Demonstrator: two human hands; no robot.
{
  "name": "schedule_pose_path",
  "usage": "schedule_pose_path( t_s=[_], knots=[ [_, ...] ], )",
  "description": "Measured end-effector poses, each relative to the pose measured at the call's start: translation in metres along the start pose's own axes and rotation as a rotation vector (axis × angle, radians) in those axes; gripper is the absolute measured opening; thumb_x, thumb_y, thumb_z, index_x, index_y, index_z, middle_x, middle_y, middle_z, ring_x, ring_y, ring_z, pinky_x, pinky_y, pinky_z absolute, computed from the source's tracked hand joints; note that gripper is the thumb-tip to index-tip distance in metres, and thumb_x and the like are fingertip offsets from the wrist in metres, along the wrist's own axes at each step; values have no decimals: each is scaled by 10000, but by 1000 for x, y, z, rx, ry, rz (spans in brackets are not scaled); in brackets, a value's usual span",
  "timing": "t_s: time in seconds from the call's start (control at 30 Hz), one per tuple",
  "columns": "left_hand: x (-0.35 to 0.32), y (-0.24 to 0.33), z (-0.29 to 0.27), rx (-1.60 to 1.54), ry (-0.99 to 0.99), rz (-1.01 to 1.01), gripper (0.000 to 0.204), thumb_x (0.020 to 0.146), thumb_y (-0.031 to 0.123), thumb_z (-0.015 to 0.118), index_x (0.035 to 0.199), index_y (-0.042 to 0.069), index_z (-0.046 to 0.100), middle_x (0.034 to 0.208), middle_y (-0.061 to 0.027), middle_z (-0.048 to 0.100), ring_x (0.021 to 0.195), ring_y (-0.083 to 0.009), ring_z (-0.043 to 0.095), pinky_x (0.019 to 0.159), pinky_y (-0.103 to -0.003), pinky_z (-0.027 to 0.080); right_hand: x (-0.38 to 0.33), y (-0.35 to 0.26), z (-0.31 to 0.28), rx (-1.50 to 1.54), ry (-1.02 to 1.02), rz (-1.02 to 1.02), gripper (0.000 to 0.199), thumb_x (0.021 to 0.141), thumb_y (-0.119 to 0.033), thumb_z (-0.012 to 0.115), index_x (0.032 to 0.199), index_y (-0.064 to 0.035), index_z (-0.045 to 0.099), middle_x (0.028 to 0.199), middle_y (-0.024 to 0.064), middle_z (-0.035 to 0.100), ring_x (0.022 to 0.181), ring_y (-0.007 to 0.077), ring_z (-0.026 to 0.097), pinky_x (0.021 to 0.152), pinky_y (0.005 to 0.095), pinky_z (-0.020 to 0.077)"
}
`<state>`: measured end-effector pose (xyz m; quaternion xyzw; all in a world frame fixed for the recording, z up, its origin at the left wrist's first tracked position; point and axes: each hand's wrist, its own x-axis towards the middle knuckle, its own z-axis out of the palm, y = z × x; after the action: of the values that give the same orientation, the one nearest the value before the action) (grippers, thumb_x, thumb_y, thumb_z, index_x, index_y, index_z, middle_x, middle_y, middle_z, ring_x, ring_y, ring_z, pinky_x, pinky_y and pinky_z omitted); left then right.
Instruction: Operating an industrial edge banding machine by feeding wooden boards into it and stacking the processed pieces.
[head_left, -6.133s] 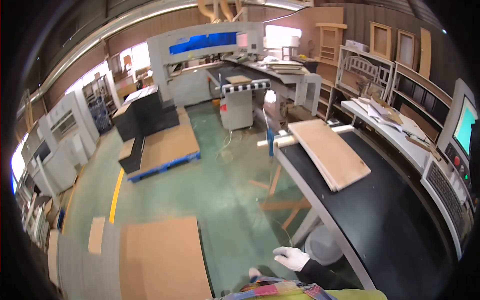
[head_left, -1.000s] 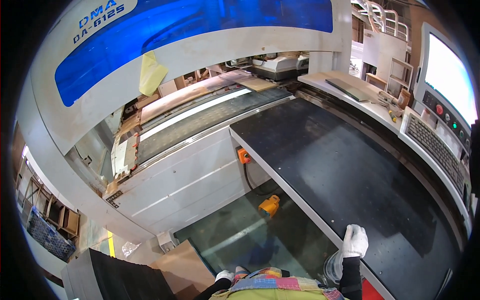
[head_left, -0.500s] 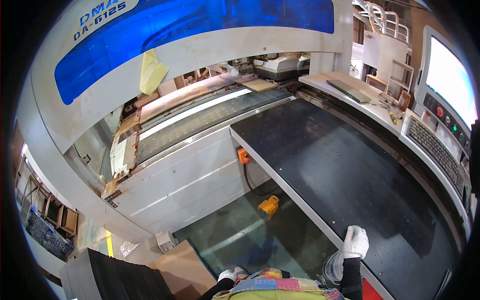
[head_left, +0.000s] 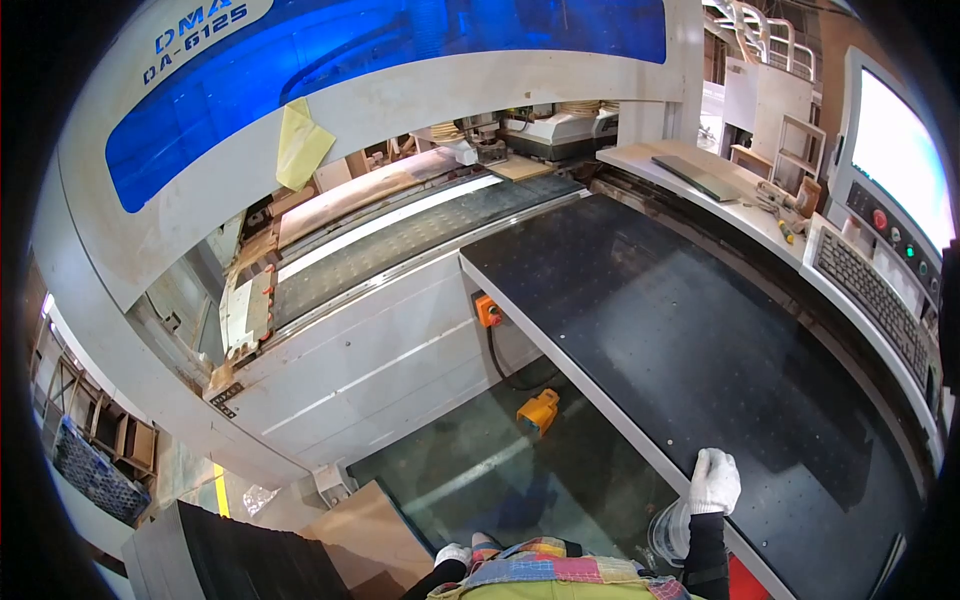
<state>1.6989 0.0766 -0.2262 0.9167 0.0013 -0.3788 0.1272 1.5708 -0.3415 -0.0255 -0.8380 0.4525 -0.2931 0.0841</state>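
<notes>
My right hand, in a white knitted glove, rests on the black machine table near its left edge. Its fingers are curled in, and nothing shows in them. Low in the view, my left hand, also gloved in white, hangs beside the patchwork cloth at my waist. Its fingers are too small and partly hidden to read. Beside my right wrist, a clear plastic container stands below the table edge. Ahead is a large white machine with a blue window and a perforated bed.
An orange foot pedal sits on the green floor. An orange emergency-stop box is fixed under the table corner. A keyboard and a bright screen stand at right. Dark stacked panels and a brown board are at lower left.
Inside the machine opening, a tool head with a ribbed hose has come into view above the bed. My hands stay in about the same place, and the view has shifted slightly.
</notes>
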Motion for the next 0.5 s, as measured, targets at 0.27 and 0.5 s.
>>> schedule_pose_path(
  t_s=[0.27,0.5],
  knots=[
    [24,-15,24,-92,53,-22,434,845,374,455,1011,35,671,1075,-219,631,1077,-355,574,937,-417,441,0,-1,-1,-8,11,14,204,856,-278,580,881,-97,670,852,122,637,807,313,623,725,410,494],
    [19,-13,23,-112,118,13,428,842,369,460,986,27,673,1058,-230,631,1059,-360,582,921,-418,449,-1,-1,-3,28,20,-15,191,852,-265,588,880,-95,671,855,125,639,812,311,624,731,404,495]
  ],
)
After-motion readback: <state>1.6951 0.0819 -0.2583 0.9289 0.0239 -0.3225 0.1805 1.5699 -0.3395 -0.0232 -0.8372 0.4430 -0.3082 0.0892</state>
